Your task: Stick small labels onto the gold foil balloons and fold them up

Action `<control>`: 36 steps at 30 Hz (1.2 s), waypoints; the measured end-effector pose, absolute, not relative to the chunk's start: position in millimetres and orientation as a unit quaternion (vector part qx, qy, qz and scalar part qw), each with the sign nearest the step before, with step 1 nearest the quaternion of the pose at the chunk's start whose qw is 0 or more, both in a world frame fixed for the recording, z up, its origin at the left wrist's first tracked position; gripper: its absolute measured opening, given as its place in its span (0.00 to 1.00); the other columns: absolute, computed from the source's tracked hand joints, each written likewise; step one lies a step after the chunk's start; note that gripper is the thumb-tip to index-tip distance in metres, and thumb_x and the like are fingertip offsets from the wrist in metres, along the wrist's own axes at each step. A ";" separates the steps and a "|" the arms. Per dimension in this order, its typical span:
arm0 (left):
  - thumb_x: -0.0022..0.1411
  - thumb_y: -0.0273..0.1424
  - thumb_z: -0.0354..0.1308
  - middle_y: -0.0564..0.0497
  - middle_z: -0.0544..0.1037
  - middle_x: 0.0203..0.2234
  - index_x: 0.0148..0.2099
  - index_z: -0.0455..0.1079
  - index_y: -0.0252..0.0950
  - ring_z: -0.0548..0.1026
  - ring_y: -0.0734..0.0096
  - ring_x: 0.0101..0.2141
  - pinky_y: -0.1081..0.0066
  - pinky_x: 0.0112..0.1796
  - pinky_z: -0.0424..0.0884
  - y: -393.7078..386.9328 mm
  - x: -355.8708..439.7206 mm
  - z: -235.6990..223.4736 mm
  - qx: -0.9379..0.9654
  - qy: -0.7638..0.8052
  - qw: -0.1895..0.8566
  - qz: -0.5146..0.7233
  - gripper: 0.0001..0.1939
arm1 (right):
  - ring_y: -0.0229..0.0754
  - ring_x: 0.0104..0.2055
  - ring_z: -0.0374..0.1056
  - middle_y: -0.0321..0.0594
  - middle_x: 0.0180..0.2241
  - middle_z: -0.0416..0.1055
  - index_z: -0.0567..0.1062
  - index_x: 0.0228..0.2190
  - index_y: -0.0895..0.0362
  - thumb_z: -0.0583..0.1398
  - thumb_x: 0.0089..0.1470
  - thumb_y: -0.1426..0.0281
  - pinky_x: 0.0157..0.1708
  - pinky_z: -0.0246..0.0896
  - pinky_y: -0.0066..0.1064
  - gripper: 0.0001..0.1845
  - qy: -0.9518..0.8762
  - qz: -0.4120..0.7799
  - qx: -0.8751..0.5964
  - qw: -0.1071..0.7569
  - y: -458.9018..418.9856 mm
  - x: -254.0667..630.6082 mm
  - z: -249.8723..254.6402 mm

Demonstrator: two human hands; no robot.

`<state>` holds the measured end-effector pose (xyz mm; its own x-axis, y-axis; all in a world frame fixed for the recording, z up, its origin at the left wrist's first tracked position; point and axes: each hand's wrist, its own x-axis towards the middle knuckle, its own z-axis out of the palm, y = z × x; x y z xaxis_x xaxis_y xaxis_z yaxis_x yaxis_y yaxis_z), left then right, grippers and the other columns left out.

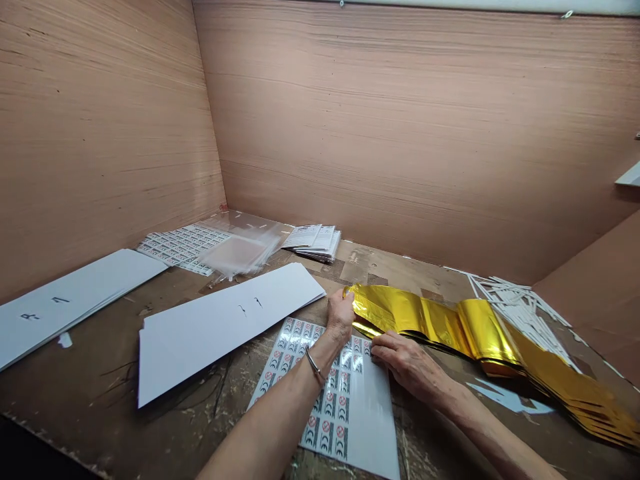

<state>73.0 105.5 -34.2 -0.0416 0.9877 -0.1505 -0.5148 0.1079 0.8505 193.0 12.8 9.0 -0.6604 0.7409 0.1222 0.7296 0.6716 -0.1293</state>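
Note:
My left hand is closed on the left end of a stack of shiny gold foil strips. My right hand has its fingers curled together at the foil's lower edge, over the top right part of a sticker sheet. Anything between those fingertips is hidden. Small CE-mark stickers fill the sheet's left and middle, while its right side is bare backing. From my left hand the foil stretches right across the table, rising in a fold, and its far ends fan out at the right edge.
Left of my hands lie two stacks of white card, one in the middle and one farther left. Behind are another sticker sheet, clear plastic bags and folded leaflets. White paper strips lie back right. Wooden walls enclose the table.

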 end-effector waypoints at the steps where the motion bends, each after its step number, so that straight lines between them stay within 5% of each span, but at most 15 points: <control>1: 0.46 0.30 0.53 0.56 0.64 0.16 0.25 0.61 0.32 0.63 0.80 0.17 0.78 0.19 0.59 105.1 72.9 -33.6 0.294 0.399 0.629 0.599 0.06 | 0.37 0.32 0.61 0.39 0.29 0.67 0.70 0.26 0.58 0.46 0.56 0.75 0.31 0.57 0.28 0.14 -0.912 0.026 -0.402 0.075 13.6 192.5 8.6; 15: 0.44 0.31 0.54 0.55 0.66 0.17 0.27 0.63 0.31 0.63 0.79 0.17 0.78 0.19 0.59 107.6 73.3 -36.8 0.291 0.406 0.624 0.600 0.07 | 0.37 0.30 0.62 0.41 0.28 0.67 0.67 0.36 0.59 0.46 0.55 0.74 0.29 0.58 0.28 0.11 -0.875 0.028 -0.439 0.200 16.7 189.8 -0.5; 26: 0.45 0.32 0.55 0.55 0.66 0.16 0.25 0.62 0.31 0.63 0.79 0.17 0.78 0.19 0.58 106.2 72.6 -36.0 0.300 0.409 0.615 0.604 0.08 | 0.39 0.27 0.57 0.41 0.26 0.64 0.65 0.26 0.58 0.45 0.53 0.80 0.28 0.55 0.31 0.12 -0.926 -0.110 -0.353 0.072 1.8 176.4 2.8; 36: 0.45 0.36 0.57 0.54 0.67 0.15 0.24 0.63 0.31 0.65 0.77 0.18 0.78 0.18 0.59 107.0 72.5 -35.9 0.262 0.414 0.627 0.606 0.11 | 0.35 0.28 0.63 0.36 0.25 0.67 0.66 0.27 0.57 0.50 0.51 0.73 0.29 0.59 0.27 0.06 -0.792 0.108 -0.495 0.342 53.0 190.2 27.1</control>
<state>72.5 107.0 -35.9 -0.0759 0.9763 -0.2025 -0.5431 0.1298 0.8296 190.2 53.0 27.1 -0.2772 0.8573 0.4339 0.7093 0.4872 -0.5095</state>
